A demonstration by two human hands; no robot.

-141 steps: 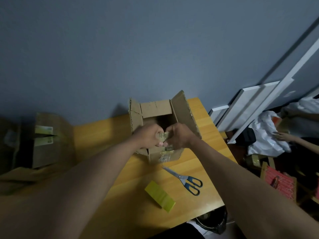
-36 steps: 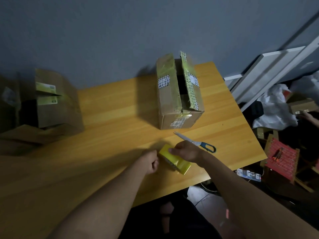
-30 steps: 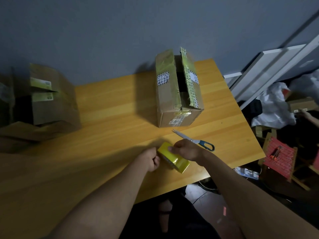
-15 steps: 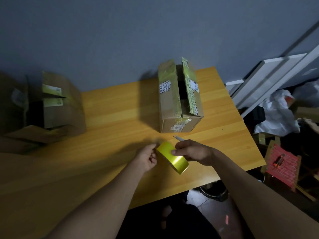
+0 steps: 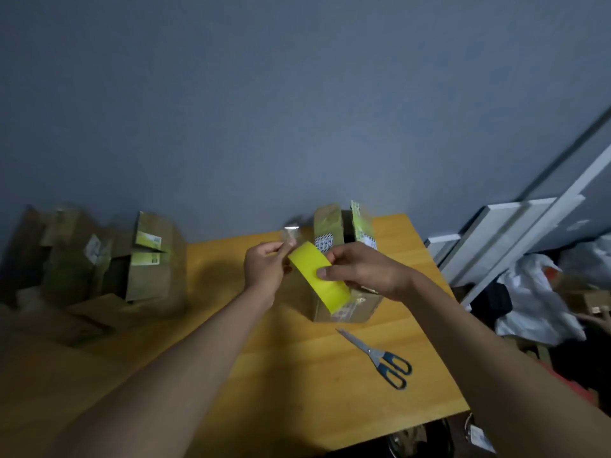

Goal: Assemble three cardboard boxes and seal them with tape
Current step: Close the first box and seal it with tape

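Observation:
My right hand [image 5: 362, 272] grips a yellow-green tape roll [image 5: 319, 280] held up in front of a cardboard box [image 5: 344, 292]. My left hand [image 5: 266, 271] pinches the clear free end of the tape [image 5: 290, 234], peeled up from the roll's left side. The box stands on the wooden table [image 5: 297, 375] with its top flaps folded down, a dark gap between them, and old yellow tape on it. The roll and my hand hide most of the box's front.
Blue-handled scissors [image 5: 380, 358] lie on the table, right of centre near the front edge. Several more cardboard boxes [image 5: 109, 259] with open flaps are piled at the left. White boards [image 5: 515, 233] lean on the wall to the right, above white bags [image 5: 535, 302] on the floor.
Both hands have lifted the tape roll off the table and up in front of the box. My left hand now pinches the peeled tape end. The scissors lie uncovered.

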